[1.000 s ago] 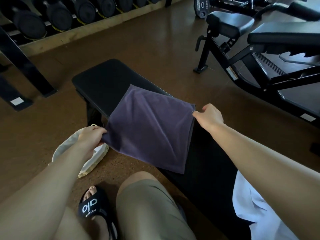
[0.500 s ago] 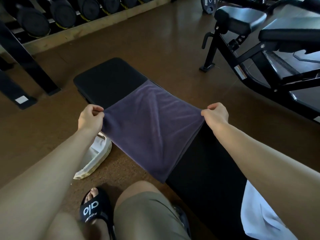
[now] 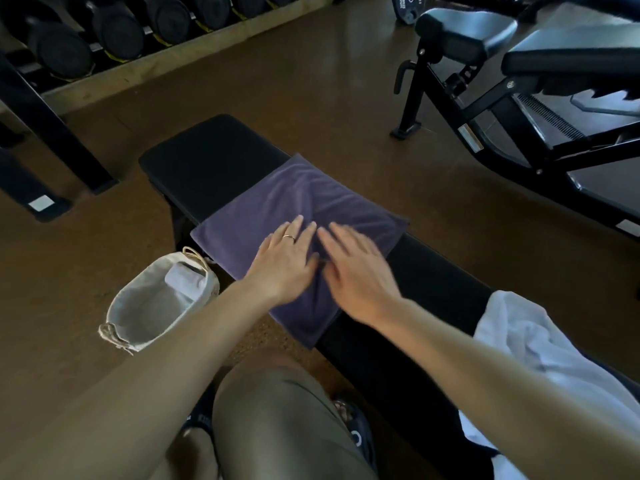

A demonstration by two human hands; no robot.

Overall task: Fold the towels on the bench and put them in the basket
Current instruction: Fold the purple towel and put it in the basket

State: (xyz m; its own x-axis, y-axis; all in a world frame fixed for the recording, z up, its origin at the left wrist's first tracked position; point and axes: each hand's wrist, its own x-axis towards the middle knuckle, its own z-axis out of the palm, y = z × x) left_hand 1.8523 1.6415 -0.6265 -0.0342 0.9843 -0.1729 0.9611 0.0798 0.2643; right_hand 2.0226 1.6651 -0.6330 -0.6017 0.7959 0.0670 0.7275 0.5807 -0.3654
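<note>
Purple towel [image 3: 311,202] now flat on bench [image 3: 214,157]; left hand [image 3: 285,263] & right hand [image 3: 356,271] released corners, spread flat.

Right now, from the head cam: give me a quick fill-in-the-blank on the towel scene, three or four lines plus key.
1. Both hands, left hand and right hand, rest flat on the ____ towel.
2. That towel lies on the black ____.
3. The basket stands on the ____.
4. A ____ cloth lies on the bench's near end.

Missing words: purple; bench; floor; white
</note>
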